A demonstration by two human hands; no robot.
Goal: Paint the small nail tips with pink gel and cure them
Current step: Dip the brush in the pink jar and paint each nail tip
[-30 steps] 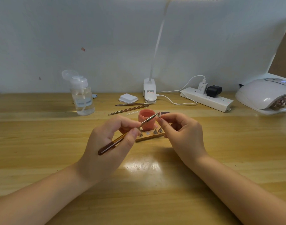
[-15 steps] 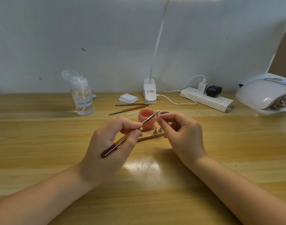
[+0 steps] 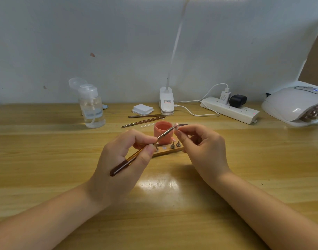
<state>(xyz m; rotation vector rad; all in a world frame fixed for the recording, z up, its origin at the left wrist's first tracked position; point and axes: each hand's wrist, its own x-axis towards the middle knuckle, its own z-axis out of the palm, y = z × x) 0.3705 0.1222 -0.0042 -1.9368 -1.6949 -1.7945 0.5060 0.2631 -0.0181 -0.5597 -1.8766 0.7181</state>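
Two hands, left hand (image 3: 122, 159) gripping brush (image 3: 140, 150), right hand (image 3: 203, 150) pinching nail tip (image 3: 176, 125)

The long yellow wooden table (image 3: 244, 159) is varnished and glossy, throwing back a bright patch of lamplight. The thin brush with a translucent amber-brown handle (image 3: 129, 162) looks like glossy plastic, with a silvery metal ferrule. The small pink jar (image 3: 162, 133) seems matt plastic, though it is too small to be sure. The white domed curing lamp (image 3: 295, 103) is smooth shiny plastic; the clear pump bottle (image 3: 92, 110) is transparent plastic.
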